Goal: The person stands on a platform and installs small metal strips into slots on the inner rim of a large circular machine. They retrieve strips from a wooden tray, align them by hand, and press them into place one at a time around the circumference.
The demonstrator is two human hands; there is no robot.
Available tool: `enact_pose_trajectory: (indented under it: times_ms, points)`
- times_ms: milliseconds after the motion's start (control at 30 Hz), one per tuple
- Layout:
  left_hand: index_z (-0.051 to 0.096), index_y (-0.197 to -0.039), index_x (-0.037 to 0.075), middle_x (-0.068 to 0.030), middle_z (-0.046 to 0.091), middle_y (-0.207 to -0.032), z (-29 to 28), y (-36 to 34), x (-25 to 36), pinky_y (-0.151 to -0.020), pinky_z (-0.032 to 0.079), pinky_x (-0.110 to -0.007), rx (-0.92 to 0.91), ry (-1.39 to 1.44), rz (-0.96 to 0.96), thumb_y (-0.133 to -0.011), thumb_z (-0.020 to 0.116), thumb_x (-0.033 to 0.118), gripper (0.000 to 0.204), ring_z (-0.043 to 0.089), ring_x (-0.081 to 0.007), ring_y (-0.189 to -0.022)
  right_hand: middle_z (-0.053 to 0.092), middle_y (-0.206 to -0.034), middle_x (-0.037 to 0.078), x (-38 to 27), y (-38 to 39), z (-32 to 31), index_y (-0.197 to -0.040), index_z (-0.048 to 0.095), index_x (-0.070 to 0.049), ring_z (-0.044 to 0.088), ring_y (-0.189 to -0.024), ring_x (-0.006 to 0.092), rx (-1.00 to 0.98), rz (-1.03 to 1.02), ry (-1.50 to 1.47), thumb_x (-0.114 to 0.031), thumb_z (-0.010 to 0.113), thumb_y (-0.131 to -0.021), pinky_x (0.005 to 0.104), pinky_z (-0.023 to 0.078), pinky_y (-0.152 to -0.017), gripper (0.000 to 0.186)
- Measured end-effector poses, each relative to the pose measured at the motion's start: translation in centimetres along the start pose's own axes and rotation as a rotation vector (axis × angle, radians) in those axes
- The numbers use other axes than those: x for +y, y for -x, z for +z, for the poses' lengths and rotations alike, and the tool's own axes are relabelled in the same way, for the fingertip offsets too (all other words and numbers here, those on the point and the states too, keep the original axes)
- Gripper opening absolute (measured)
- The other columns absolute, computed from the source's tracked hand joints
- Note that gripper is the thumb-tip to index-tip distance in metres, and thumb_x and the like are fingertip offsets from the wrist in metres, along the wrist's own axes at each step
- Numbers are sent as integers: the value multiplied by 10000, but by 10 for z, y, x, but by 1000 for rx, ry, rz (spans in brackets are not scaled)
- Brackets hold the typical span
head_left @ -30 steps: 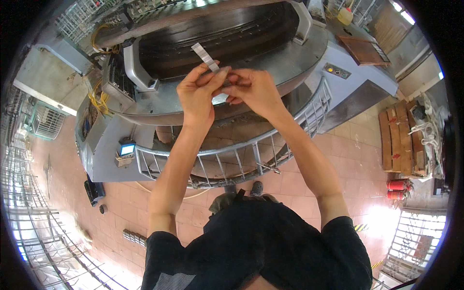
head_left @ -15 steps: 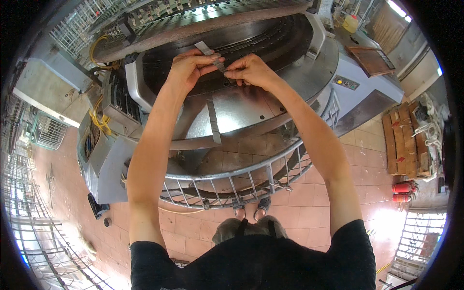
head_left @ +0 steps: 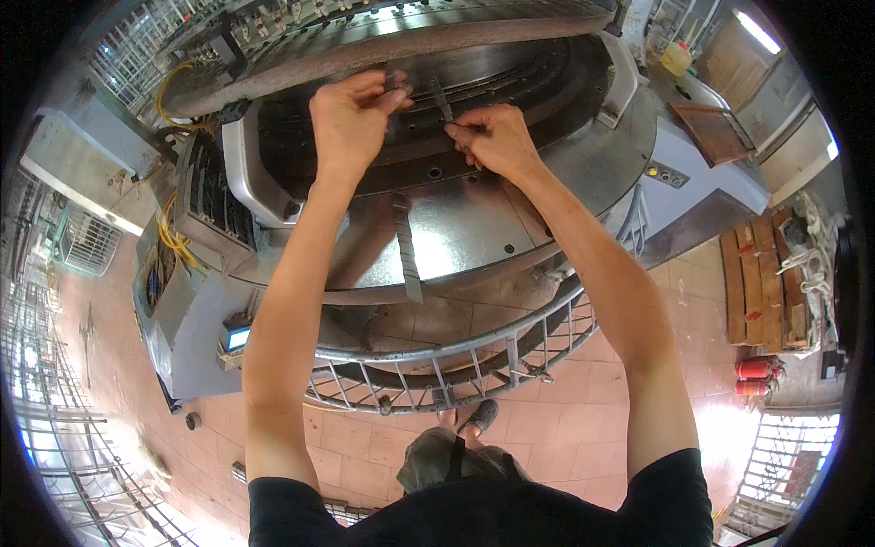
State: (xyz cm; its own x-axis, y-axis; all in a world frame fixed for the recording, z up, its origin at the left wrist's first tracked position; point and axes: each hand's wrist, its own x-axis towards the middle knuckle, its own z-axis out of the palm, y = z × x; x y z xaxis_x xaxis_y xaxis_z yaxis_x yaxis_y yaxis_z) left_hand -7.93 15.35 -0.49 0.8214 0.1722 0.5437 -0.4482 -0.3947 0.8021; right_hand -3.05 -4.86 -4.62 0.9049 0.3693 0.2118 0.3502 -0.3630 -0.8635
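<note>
right hand (head_left: pixel 498 142) pinches a thin strip (head_left: pixel 442 98) near its lower end, probably to leave the rest free; from here i cannot tell whether the curled left hand (head_left: pixel 350 125) grips anything. a second strip (head_left: pixel 406 252) lies on the metal plate (head_left: pixel 469 223), seemingly within reach.

From my end of the feed I can read no words or numbers. Two small red marks (head_left: pixel 747 248) — arrow-like — stand on the wooden boards (head_left: pixel 740 284) at right; whatever the lit screen (head_left: pixel 238 338) shows — I can't make it out.
</note>
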Motion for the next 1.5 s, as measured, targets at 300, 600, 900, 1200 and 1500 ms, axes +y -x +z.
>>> enact_pose_trajectory:
  times_ms: [300,600,900,1200,1500]
  points:
    - [763,-1008,145,-88,736,-946,19,3,-37,-704,575,-437,58,-756,520,-751,627,-25,337,703,-330,-809,678,-656,108,4,-2,3,-865,739,76,622,-517,137,37,-83,10,-145,726,-898,298,486,-481,223]
    - [737,-1065,97,-124,726,-1025,21,8,-38,-765,573,-429,-71,-765,504,-742,606,-68,385,696,-353,-900,723,-730,148,0,0,3,-968,756,52,681,-570,189,30,-41,64,-185,719,-905,328,557,-585,247]
    - [735,-1078,98,-142,729,-1009,20,10,-34,-759,574,-434,-52,-849,448,-745,595,-66,397,700,-361,-888,726,-744,155,-3,2,2,-987,751,62,684,-582,192,27,-19,58,-178,723,-902,331,556,-583,257]
    - [735,-1080,99,-107,726,-1125,21,7,-38,-782,583,-430,-44,-853,487,-752,585,-74,400,710,-346,-918,732,-759,172,-4,1,2,-989,747,68,695,-593,207,29,-21,92,-177,722,-898,342,565,-605,263]
    - [730,-1042,72,-25,663,-1317,23,5,-43,-803,591,-420,-40,-833,512,-728,593,-82,376,712,-324,-966,722,-738,187,-3,1,2,-945,756,58,702,-593,230,55,-44,102,-173,730,-878,354,566,-620,242]
